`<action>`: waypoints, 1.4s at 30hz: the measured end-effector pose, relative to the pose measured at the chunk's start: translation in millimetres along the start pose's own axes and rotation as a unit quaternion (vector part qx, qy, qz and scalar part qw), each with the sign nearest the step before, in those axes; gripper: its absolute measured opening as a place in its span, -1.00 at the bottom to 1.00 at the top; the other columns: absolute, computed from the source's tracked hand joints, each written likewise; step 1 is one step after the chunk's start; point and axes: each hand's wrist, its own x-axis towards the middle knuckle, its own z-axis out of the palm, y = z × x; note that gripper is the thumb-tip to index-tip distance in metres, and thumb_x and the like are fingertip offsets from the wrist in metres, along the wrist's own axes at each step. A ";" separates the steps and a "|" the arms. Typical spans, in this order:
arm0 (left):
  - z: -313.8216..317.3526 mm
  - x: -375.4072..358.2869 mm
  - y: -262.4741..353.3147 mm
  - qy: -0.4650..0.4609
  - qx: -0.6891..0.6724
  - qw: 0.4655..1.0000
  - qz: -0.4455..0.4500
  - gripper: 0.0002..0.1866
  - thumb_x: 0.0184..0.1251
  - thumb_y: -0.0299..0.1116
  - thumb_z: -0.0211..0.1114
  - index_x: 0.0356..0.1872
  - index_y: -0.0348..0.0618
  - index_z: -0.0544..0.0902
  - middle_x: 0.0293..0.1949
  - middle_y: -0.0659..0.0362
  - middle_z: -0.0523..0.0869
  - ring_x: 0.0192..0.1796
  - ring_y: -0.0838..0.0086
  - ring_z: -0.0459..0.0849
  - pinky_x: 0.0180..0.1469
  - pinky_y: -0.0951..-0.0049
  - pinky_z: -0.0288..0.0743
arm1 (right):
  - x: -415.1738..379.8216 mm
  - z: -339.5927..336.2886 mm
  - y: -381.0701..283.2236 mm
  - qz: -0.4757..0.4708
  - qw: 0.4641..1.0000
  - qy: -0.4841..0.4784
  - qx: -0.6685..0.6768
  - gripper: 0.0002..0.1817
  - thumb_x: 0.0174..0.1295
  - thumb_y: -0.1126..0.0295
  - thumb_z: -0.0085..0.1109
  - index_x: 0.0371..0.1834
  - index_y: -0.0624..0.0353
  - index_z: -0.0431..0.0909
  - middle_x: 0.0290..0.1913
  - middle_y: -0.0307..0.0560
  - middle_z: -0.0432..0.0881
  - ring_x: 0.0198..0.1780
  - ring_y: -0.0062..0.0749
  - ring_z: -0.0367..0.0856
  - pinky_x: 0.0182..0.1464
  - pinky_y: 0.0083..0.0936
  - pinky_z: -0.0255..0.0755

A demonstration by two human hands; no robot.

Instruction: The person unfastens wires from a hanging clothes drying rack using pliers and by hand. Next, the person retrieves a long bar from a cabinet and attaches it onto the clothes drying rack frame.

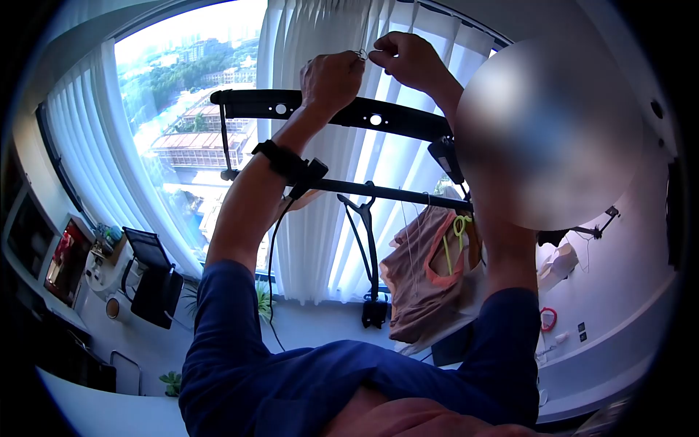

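Note:
Both arms are raised in front of the white curtain (pixel 313 240). My left hand (pixel 331 81) is closed, its fingertips pinching a small thin metal hook (pixel 361 53). Close to its right, my right hand (pixel 411 62) has thumb and forefinger pressed together beside the hook; whether anything is between them is too small to make out. Behind and below my hands runs a black bar with round holes (pixel 375 119), and under it a thinner black rod (pixel 386 192). A black strap with a cable (pixel 287 164) is around my left forearm.
From the rod hang a black hanger (pixel 366 218) and a brown garment with orange trim (pixel 422 277). A black chair (pixel 156 288) and a small table (pixel 105 269) stand at left by the window (pixel 189 109). A blurred round patch covers part of the right side.

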 end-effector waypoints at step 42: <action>6.5 -17.1 0.2 0.055 0.017 0.996 0.075 -0.78 0.27 -0.20 0.38 -0.34 -0.15 0.73 -0.49 0.13 0.77 -0.49 0.37 0.74 -0.28 0.33 0.60 | 20.2 1.3 -21.2 0.292 0.691 0.040 0.660 -0.73 0.30 0.43 -0.01 -0.58 0.07 0.25 -0.64 -0.23 0.28 -0.62 -0.62 0.20 -0.57 -0.68 0.15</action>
